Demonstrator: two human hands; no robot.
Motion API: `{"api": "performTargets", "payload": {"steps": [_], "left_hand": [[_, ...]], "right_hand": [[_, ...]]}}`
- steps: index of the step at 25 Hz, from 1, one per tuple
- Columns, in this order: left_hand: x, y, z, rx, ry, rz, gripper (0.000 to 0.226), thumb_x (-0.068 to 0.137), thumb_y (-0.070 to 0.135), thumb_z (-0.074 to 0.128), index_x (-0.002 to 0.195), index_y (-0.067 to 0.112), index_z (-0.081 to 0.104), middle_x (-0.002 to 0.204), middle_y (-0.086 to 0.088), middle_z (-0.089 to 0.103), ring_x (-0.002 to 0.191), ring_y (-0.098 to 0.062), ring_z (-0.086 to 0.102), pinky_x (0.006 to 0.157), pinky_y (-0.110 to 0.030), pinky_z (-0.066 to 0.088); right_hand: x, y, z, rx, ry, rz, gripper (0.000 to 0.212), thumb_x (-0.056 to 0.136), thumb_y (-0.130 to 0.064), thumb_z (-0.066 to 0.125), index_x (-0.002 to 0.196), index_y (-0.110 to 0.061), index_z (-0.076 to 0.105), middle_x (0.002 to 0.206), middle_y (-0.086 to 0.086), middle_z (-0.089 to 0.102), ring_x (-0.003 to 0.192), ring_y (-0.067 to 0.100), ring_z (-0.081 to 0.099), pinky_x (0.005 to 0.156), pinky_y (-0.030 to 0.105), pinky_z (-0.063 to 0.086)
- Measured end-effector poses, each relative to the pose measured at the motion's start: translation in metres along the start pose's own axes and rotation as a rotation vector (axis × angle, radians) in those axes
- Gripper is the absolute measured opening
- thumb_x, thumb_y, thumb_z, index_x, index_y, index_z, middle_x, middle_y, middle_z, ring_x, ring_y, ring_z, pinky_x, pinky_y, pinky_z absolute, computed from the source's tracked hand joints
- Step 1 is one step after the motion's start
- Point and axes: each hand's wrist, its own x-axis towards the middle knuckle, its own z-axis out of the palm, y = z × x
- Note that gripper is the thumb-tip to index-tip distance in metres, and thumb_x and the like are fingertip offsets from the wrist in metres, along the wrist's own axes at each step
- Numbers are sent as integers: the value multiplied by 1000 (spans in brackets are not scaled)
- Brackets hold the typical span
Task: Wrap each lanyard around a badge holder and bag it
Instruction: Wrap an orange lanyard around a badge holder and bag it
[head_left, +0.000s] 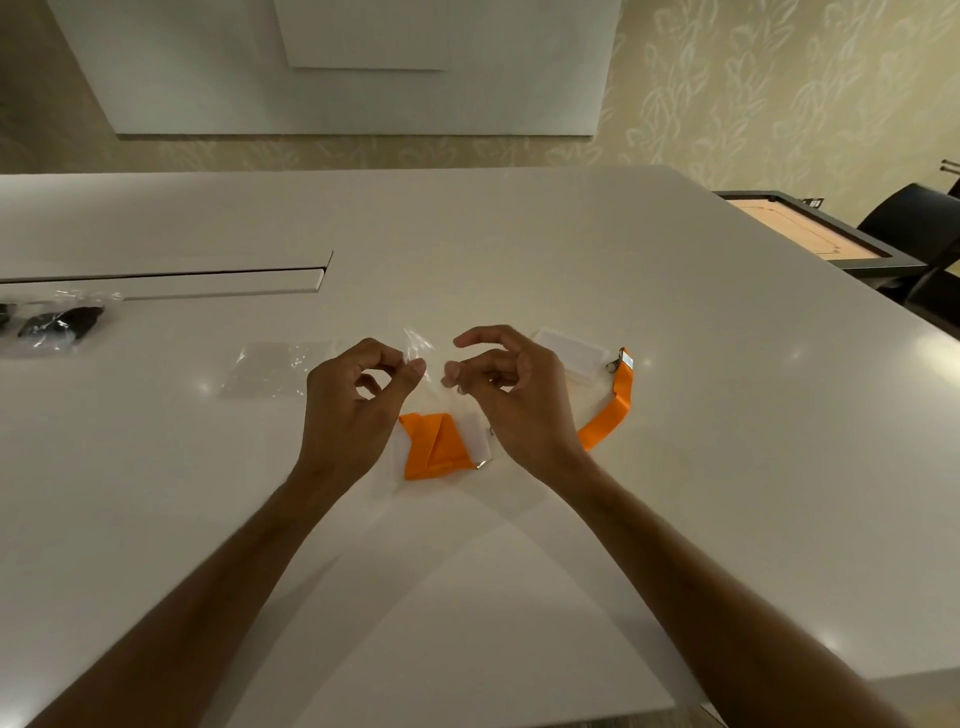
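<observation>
**Both hands pinching a clear bag above the wrapped holder**

The white glossy worktop is lying mostly bare, its right edge well apart from the hands. The left hand and right hand are hovering with fingers curled, each grip pinching the thin clear plastic bag between thumb and forefinger. Just near of them is lying the orange lanyard wrapped around a white badge holder. A second orange lanyard is curving to the right, beside another white badge holder.

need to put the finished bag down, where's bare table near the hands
Bare table lies between the forearms, near the front edge, and beyond the hands up to the slot. It is crowded left by the clear bags and right by the loose orange lanyard and badge holder.
</observation>
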Motion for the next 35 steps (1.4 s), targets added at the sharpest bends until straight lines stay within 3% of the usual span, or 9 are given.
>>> {"api": "performTargets", "payload": {"steps": [4, 9, 13, 19, 21, 25, 28, 32, 35], "left_hand": [[0, -2, -1, 22, -22, -17, 15, 86, 22, 68, 82, 7, 70, 75, 2, 69, 75, -10, 65, 64, -16, 48], [-6, 3, 3, 28, -30, 85, 23, 85, 24, 62, 74, 4, 65, 68, -2, 65, 65, -17, 62, 60, -31, 49], [-10, 4, 5, 121, -8, 213, 24, 87, 20, 58, 70, 5, 59, 63, 2, 58, 57, -18, 53, 52, -39, 44], [-15, 6, 6, 224, -2, 421, 26, 88, 28, 56, 76, 5, 59, 75, -4, 59, 70, -13, 50, 64, -14, 35], [-11, 6, 3, 310, 14, 518, 40, 83, 39, 62, 98, 2, 61, 102, -14, 61, 96, -22, 55, 80, -24, 41], [0, 2, -6, 529, -129, 561, 108, 65, 74, 63, 141, 3, 32, 149, -20, 32, 141, -32, 24, 110, -51, 23], [0, 2, -7, 552, -201, 539, 107, 67, 76, 57, 143, 5, 29, 147, -15, 38, 142, -29, 25, 110, -59, 18], [-1, 0, -7, 524, -249, 549, 100, 65, 68, 63, 138, 6, 37, 130, -12, 53, 130, -26, 43, 111, -52, 17], [-2, -1, -7, 546, -258, 537, 100, 62, 65, 68, 136, 4, 43, 125, -13, 53, 121, -26, 47, 108, -46, 23]], "right_hand": [[2, -2, -6, -146, 141, -135, 17, 90, -10, 68, 102, -18, 58, 77, -7, 73, 68, 9, 69, 65, 29, 56], [-3, -3, -10, -761, -128, -597, 16, 91, -2, 61, 105, -8, 66, 95, 6, 66, 68, 15, 61, 49, 21, 31], [-5, -8, -9, -942, -232, -527, 22, 91, -17, 66, 112, -15, 69, 110, 8, 62, 77, 20, 66, 48, 21, 24], [-6, -5, -8, -668, -179, -518, 30, 81, 12, 60, 101, -7, 74, 125, 16, 58, 90, 22, 68, 58, 23, 50], [-4, -5, -10, -532, -140, -427, 34, 85, 12, 53, 101, -10, 74, 129, 10, 55, 92, 14, 65, 67, 14, 46], [-1, -9, -14, -106, -250, -96, 47, 82, 9, 41, 90, -24, 74, 112, -2, 60, 101, 8, 61, 73, 16, 47], [-2, -9, -15, -25, -367, -23, 48, 79, 6, 38, 93, -18, 77, 105, -3, 61, 103, 7, 58, 81, 18, 45], [-2, -13, -15, -42, -443, -1, 61, 82, 6, 44, 74, -49, 70, 90, -19, 61, 88, 2, 57, 73, 16, 43], [-4, -10, -12, -56, -463, 15, 32, 91, -15, 56, 88, -41, 74, 94, -19, 62, 87, 4, 57, 73, 23, 46]]}}
